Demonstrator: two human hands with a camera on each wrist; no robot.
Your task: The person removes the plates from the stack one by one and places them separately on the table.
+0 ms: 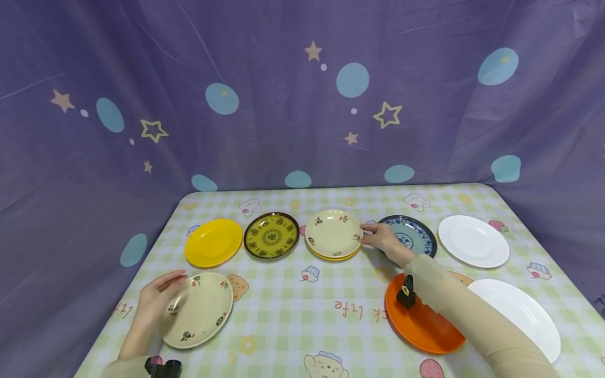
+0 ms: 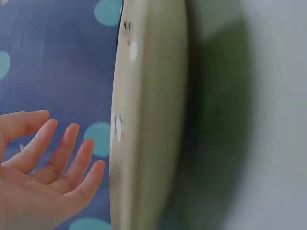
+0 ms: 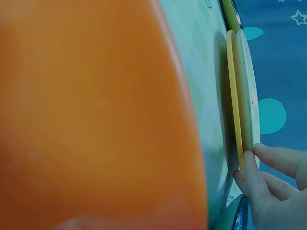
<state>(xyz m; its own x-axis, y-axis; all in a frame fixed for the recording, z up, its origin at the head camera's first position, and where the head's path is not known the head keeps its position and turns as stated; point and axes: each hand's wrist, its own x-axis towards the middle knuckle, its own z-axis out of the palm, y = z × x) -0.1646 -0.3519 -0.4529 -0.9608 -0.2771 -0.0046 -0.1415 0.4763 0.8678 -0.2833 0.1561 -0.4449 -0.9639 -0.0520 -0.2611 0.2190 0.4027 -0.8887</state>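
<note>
In the head view my right hand (image 1: 386,242) pinches the right rim of a cream plate (image 1: 332,233) with small printed motifs. That plate lies on top of a yellow plate (image 1: 326,256), mostly hidden beneath it. The right wrist view has my thumb over the cream rim and a finger under it, with other fingertips beside the yellow plate's edge. My left hand (image 1: 159,299) is above the left side of another patterned cream plate (image 1: 200,312). Its fingers are spread and loosely bent, apart from that plate (image 2: 127,96) in the left wrist view.
Along the back stand a yellow plate (image 1: 214,243), a dark-rimmed olive plate (image 1: 271,236), a blue patterned plate (image 1: 418,237) partly behind my right hand, and a white plate (image 1: 473,241). An orange plate (image 1: 425,331) and a larger white plate (image 1: 524,310) lie under my right forearm.
</note>
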